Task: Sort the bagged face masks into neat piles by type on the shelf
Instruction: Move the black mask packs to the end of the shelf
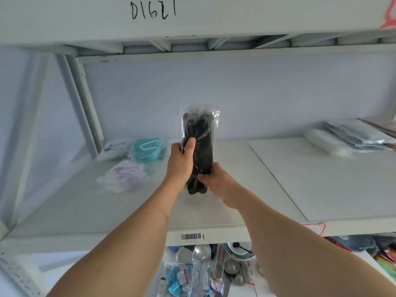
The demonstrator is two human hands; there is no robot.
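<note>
Hidden, cropped and unreadable bits

My left hand covers the left side of the black mask bag, and my right hand hides its lower right corner; my fingers behind it are out of sight. The pale blue stack on the shelf is cut by the right edge. The barcode label is too small to read. The white bag is blurred.

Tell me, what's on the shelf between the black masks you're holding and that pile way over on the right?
Nothing. In the head view, the shelf is bare between the black masks and the right-hand pile.
</note>
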